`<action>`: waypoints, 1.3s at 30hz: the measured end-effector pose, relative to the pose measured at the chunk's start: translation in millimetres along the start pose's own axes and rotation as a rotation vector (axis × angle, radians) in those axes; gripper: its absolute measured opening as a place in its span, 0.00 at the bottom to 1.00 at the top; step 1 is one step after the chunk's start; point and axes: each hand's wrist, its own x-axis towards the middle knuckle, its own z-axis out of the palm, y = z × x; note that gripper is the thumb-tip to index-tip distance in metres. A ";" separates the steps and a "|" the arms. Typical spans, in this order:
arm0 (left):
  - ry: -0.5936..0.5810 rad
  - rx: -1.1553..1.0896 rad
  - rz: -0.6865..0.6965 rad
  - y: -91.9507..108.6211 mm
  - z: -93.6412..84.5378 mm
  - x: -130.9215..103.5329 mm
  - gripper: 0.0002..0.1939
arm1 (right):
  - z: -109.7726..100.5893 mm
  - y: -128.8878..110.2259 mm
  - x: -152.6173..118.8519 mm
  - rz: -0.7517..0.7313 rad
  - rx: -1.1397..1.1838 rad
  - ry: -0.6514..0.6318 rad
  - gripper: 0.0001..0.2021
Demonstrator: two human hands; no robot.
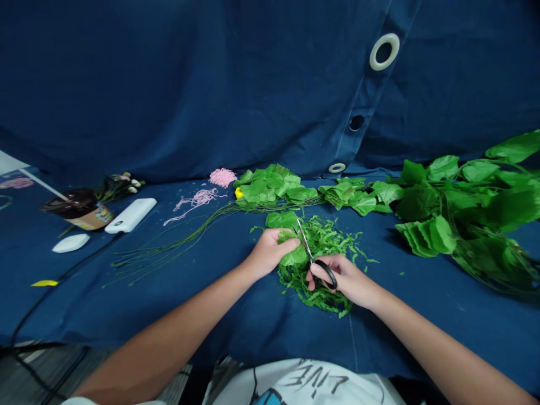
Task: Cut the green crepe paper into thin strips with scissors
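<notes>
My left hand (272, 251) pinches a green artificial leaf (294, 256) between thumb and fingers. In my right hand (337, 277) are scissors (310, 247) with black handles, their blades parted slightly and pointing up beside the leaf. Under both hands spreads a loose heap of shredded green strips (333, 239). Just behind my left fingers lies another green leaf (282, 219). A stack of cut green leaves (270, 184) sits farther back, close to the curtain, with a small yellow piece (239, 193) at its left end.
Long green stems (189, 233) stretch leftward. Leafy vines (447, 197) cover the right side. Pink shreds (223, 178) lie at the back. Leftward are a dark cup (82, 208), a white power bank (131, 215) with a black cable (63, 278), and a white oval object (71, 243).
</notes>
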 end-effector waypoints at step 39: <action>-0.038 -0.053 -0.035 -3.5 -0.4 1.5 0.14 | 0.5 5.1 1.5 -0.019 0.009 0.042 0.20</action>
